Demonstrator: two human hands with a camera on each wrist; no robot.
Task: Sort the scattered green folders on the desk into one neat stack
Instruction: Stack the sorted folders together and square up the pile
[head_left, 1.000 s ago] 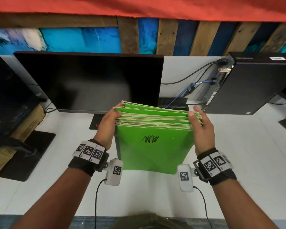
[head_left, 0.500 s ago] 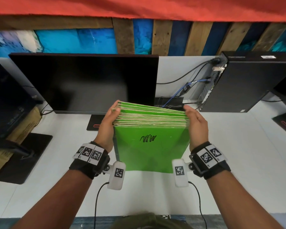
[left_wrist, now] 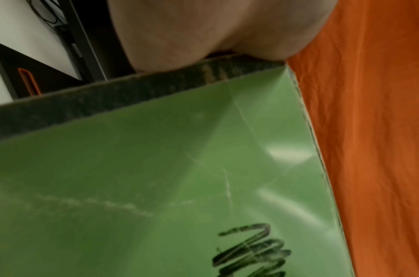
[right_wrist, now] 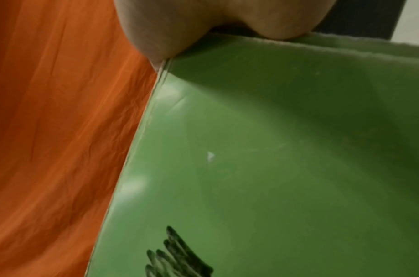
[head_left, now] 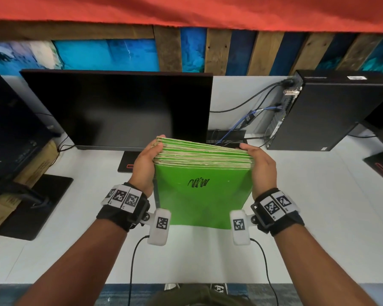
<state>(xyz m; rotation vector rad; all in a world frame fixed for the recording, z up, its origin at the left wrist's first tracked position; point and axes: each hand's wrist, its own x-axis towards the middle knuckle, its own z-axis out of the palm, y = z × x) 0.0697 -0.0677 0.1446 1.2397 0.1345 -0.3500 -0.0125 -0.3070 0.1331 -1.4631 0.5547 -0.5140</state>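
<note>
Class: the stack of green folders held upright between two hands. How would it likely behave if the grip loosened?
The folders would probably fan apart, being many loose, thin sheets. Their glossy covers look slippery. Only the left hand and right hand at the sides seem to hold them together.

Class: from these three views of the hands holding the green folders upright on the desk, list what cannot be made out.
- Number of folders: head view, edges too thin.
- Fingers of left hand and right hand: behind the stack; wrist views show only the palm heels.
- Scribble: illegible; cut off in the wrist views.
- Bottom edges' alignment: hidden behind the front cover.
</note>
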